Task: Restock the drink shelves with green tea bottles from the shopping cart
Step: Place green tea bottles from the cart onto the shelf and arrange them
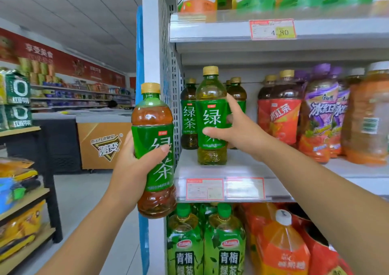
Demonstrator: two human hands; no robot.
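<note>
My left hand (136, 165) grips a green tea bottle (154, 140) with a gold cap and green label, held upright in front of the white shelf post. My right hand (237, 127) wraps around a second green tea bottle (211, 114) that stands at the front edge of the middle shelf (242, 169). Behind it on the shelf stand more green tea bottles (189, 114), one at the left and others partly hidden behind my right hand. The shopping cart is out of view.
Red iced tea bottles (282, 114), purple-labelled bottles (322, 117) and an orange bottle (368, 117) fill the same shelf to the right. Large green bottles (223, 243) stand below. The upper shelf (231, 28) hangs low overhead. An aisle and a chest freezer (101, 144) lie left.
</note>
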